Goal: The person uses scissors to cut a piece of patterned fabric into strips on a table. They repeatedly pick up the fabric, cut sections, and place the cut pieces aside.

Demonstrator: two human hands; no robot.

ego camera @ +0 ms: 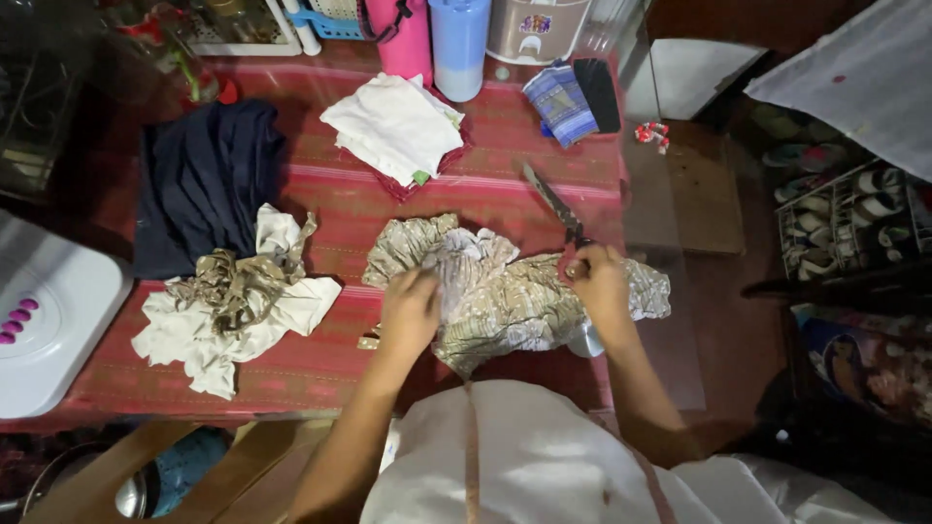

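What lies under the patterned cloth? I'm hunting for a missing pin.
Under the patterned cloth only the red table cover shows around its edges. Anything beneath the crumpled folds and the left hand is hidden.

A low table (544,116) under a red striped cloth (320,369) fills the middle; light falls on its near half, the far edge dim; left of the table sits a white machine (49,330) with purple knobs; behind the table stand a pink bottle (403,39), a blue bottle (458,44) and a white basket (243,29); right of the table lies brown floor (699,194); further right, a shoe rack (854,223) in shadow; below the table's near-left corner, a wooden frame (126,475).
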